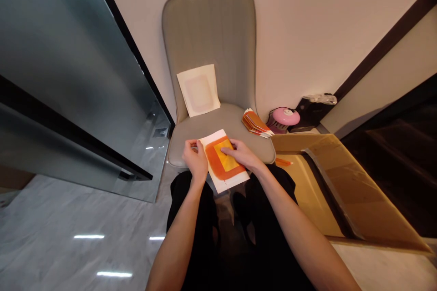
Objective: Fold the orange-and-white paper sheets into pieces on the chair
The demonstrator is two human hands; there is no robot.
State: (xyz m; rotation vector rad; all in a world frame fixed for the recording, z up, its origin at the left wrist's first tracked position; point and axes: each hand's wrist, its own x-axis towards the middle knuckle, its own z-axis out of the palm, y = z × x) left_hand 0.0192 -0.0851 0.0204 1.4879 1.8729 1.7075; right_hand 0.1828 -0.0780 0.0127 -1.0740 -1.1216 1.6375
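Above my lap is a white sheet of paper (221, 187) bearing a wide orange area and a smaller yellow rectangle (225, 159). Whether the yellow part is a separate piece or colour on the sheet, I cannot tell. My left hand (196, 158) is closed at the sheet's left edge, thumb and fingertips pinching there. From the right side my right hand (241, 152) grips the sheet, its thumb lying on the yellow area and its other fingers hidden beneath. Against the chair's backrest leans a white sheet or thin stack (199, 90) with a faint pinkish rectangle.
A grey padded chair (211, 22) stands before me. Folded orange-and-white papers (256, 123) lie at its seat's right edge. Right of it is an open cardboard box (372, 200) with an orange piece (283, 162) inside. Behind sits a pink rounded device (286, 117). A glass door (78, 54) stands left.
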